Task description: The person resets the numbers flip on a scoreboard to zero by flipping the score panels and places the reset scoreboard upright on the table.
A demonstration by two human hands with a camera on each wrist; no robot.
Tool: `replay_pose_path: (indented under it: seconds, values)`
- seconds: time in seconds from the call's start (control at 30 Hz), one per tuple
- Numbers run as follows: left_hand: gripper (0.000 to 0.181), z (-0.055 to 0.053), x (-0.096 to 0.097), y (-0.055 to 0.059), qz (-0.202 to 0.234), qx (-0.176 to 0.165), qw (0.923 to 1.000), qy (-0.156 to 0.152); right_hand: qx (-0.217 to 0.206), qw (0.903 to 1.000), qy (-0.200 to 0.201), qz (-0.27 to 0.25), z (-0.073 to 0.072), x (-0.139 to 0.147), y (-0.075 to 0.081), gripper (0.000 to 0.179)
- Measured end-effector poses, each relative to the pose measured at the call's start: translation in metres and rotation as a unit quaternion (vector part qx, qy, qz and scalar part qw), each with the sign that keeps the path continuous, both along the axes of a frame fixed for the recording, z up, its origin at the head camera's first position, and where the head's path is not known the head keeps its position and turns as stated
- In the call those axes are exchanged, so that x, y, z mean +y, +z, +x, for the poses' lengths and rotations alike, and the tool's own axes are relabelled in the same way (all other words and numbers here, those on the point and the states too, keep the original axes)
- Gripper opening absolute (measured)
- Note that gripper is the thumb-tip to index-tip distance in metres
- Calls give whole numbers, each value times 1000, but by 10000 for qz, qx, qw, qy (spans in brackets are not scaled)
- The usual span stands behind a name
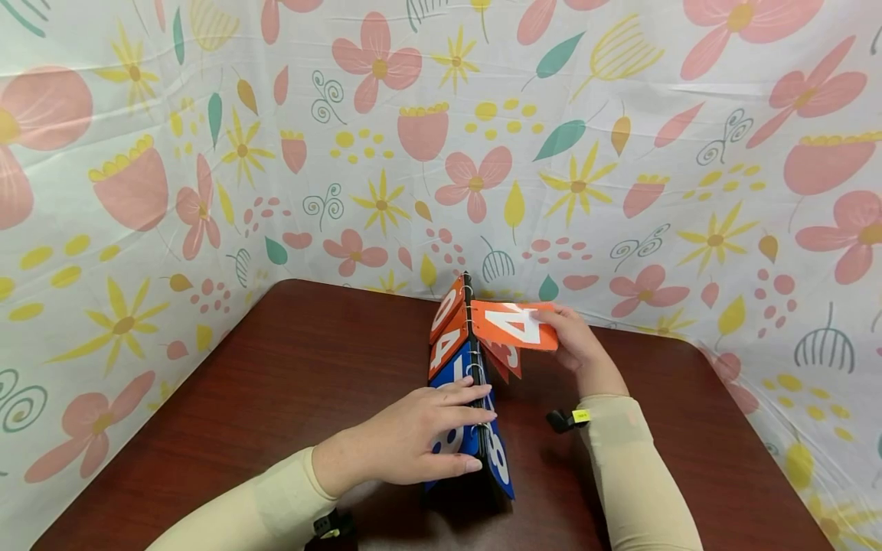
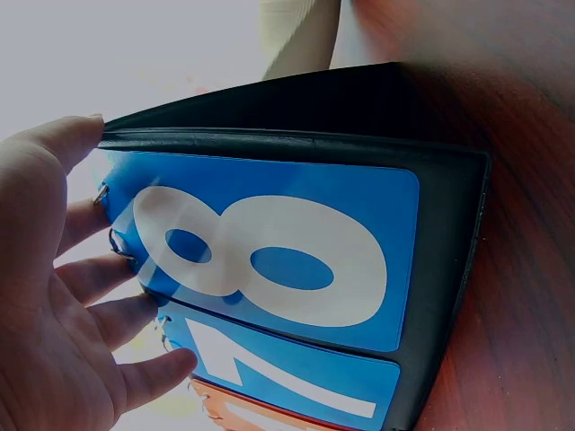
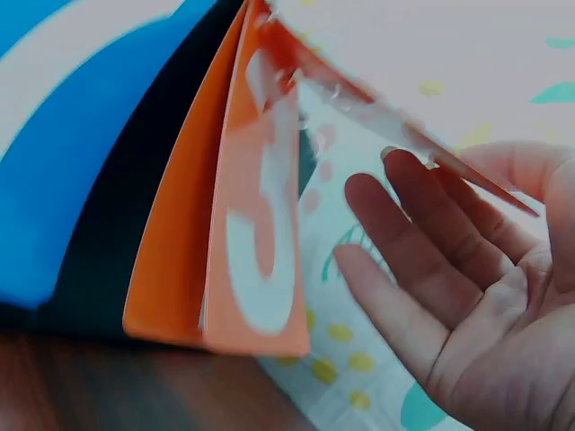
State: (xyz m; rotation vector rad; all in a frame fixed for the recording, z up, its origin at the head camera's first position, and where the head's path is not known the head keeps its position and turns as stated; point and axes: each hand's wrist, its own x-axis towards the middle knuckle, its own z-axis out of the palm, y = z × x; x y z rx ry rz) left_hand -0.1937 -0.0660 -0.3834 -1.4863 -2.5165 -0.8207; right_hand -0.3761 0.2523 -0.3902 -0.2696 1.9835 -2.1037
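Observation:
A tented flip scoreboard with a black base (image 2: 454, 206) stands on the table, its number cards hung on rings along the top. My right hand (image 1: 579, 344) pinches an orange card (image 1: 499, 325) numbered 4 by its outer edge, lifted out from the board. Below it hang more orange cards, the front one (image 3: 260, 269) showing part of a numeral. My left hand (image 1: 430, 432) rests across the top edge near the close end, fingers spread beside the rings. Under those fingers, in the left wrist view, are a blue 8 card (image 2: 305, 251) and a blue card (image 2: 292, 373) with a 7 or 1.
The dark reddish-brown table (image 1: 331, 360) runs back to a floral cloth (image 1: 427, 191) around its far and left sides. On the board's left face are orange cards with 0 (image 1: 446, 312) and 4 (image 1: 448, 348). Each wrist wears a small black camera.

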Motion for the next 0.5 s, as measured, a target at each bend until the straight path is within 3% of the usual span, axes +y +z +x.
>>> replay_pose_path:
  seconds: [0.1,0.23,0.4,0.5]
  values:
    - [54,0,0,0,-21,-23,10000,23,-34,9964,336,-775,5,1,8,20]
    - [54,0,0,-1,-14,60,10000,-9,216,9868,819,-1379,10,-3,14,30]
    - [54,0,1,0,-11,41,10000,3,630,9648,1419,-2125,17,-9,23,40]
    - [54,0,1,0,-10,23,10000,31,674,9527,1544,-2528,22,-13,28,46]
